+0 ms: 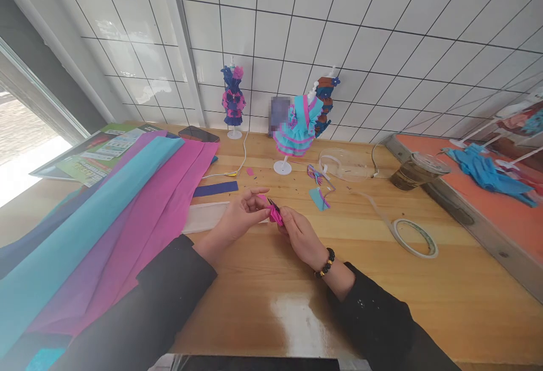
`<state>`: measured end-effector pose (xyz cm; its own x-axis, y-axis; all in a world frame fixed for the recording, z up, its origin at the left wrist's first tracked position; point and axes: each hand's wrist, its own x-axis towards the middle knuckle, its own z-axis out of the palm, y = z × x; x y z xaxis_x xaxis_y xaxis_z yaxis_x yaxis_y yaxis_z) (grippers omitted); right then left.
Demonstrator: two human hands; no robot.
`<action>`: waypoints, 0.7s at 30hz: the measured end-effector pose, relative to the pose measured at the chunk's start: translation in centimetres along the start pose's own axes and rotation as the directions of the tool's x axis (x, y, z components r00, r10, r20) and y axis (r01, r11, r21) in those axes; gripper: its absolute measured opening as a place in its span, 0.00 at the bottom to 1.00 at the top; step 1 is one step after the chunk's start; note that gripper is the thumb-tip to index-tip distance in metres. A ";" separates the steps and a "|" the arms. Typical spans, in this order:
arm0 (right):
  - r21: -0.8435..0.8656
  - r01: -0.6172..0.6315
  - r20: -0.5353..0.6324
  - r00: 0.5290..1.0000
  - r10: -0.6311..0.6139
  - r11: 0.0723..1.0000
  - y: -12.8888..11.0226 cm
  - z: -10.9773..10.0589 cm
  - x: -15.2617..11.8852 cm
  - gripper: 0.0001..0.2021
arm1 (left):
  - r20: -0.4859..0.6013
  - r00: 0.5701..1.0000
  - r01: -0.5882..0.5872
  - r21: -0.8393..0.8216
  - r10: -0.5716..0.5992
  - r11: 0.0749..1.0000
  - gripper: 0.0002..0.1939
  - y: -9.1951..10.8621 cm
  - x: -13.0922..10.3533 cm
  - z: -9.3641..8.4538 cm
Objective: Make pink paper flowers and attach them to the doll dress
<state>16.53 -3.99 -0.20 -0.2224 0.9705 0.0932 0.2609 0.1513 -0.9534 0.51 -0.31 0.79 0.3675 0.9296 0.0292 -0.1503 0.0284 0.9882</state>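
Over the middle of the wooden table, both hands meet at a small folded piece of bright pink crepe paper (276,216). My left hand (242,212) pinches the paper's left edge between thumb and fingertips, the other fingers loosely curled. From the other side, my right hand (299,234) is closed round a slim dark tool (274,205) with pointed tips, which lies against the pink paper. Its handle is hidden in the palm, so I cannot tell whether it is scissors or tweezers. A whitish flat strip (204,216) lies beneath and left of my left hand.
Long crepe sheets, including a turquoise one (106,218), cover the left side. Behind stand a turquoise-and-pink doll dress (300,128) and a navy-and-pink one (233,99). A tape roll (396,229), a lidded cup (413,171), a navy strip (216,189) and paper scraps (317,198) lie around.
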 end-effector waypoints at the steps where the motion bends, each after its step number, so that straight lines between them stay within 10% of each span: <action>1: -0.011 0.002 0.004 1.000 -0.002 1.000 -0.1 -0.1 0.0 0.19 | 0.003 1.000 -0.001 0.001 0.001 1.000 0.27 0.0 0.0 0.0; 21: -0.064 -0.018 0.030 0.999 0.020 0.998 0.3 -0.4 0.0 0.19 | 0.023 0.999 -0.023 0.014 0.022 1.000 0.27 0.4 -0.1 0.0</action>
<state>17.00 -3.87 -0.38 -0.2448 0.9674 0.0651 0.3245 0.1450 -0.9347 0.36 -0.41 1.15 0.3853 0.9212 0.0547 -0.1456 0.0021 0.9893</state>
